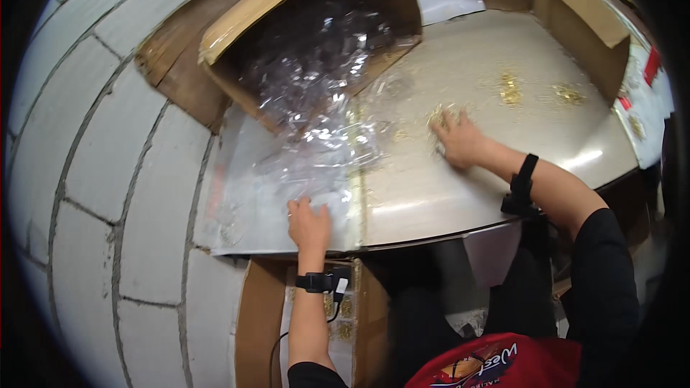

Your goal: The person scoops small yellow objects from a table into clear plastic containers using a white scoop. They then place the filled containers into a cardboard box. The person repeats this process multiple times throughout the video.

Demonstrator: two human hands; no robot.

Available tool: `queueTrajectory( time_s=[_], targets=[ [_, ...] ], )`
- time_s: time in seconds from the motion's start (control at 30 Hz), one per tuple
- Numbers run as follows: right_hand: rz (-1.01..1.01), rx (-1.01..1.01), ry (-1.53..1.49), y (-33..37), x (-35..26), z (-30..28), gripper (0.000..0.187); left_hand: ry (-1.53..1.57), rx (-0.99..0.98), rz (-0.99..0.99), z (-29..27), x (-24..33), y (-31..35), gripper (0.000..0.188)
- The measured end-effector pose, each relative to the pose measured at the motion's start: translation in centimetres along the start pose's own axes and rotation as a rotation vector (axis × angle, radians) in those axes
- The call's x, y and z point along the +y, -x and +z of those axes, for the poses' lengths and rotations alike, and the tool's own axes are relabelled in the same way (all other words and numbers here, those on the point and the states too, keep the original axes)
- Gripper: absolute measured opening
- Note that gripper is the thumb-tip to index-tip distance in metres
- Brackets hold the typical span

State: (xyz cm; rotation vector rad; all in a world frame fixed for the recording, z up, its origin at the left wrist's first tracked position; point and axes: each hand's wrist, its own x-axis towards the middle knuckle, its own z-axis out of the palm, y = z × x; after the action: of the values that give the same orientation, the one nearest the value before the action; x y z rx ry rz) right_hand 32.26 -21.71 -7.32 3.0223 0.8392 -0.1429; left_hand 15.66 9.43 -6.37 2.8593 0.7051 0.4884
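Note:
My right hand (463, 142) reaches over the pale tabletop (431, 205), its spread fingertips touching a small heap of tiny gold-coloured metal pieces (436, 116). Their exact kind is too small to make out. Lower on the left, my left hand (309, 226) rests at the front edge of a whitish, sheet-covered part of the table. Its fingers are apart, and nothing shows in them. Just beyond it spreads a loose mass of clear plastic pieces (327, 136), which spills out of a tipped cardboard box (269, 1).
Two more gold heaps, a middle one (510, 90) and a right one (568, 94), lie farther right. Cardboard walls (578, 43) border the far right. Below the left forearm stands an open carton (260, 309) with packets of gold pieces. A block wall (122, 172) runs along the left.

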Motion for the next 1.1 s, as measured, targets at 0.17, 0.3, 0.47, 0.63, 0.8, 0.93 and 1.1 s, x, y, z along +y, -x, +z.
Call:
queueTrajectory(
  time_s=[0.17,0.3,0.47,0.63,0.8,0.93,1.1],
  targets=[
    [-0.146,0.108,0.026,8.9,2.6,1.5,0.055,0.101,0.053,0.036,1.3,0.1,0.6,0.016],
    [-0.019,0.246,-0.648,12.8,5.2,0.3,0.055,0.47,0.128,-0.079,0.0,0.9,2.1,0.011],
    [0.219,0.423,-0.405,11.4,3.1,2.3,0.053,1.284,0.058,-0.274,-2.1,5.2,7.0,0.008],
    [-0.089,0.293,-0.527,10.5,0.8,3.5,0.054,1.914,-0.453,-0.509,0.1,8.1,17.2,0.016],
    [0.048,0.496,-0.735,15.9,4.4,2.0,0.05,1.84,-0.898,-0.662,5.3,4.7,26.3,0.028],
    [-0.135,0.525,-0.304,18.4,-0.4,4.5,0.054,1.527,-1.162,-0.675,9.6,6.8,29.1,0.04],
    [-0.026,0.412,-0.474,24.3,-4.7,1.8,0.056,1.583,-1.317,-0.603,9.8,13.2,27.8,0.042]
  ],
)
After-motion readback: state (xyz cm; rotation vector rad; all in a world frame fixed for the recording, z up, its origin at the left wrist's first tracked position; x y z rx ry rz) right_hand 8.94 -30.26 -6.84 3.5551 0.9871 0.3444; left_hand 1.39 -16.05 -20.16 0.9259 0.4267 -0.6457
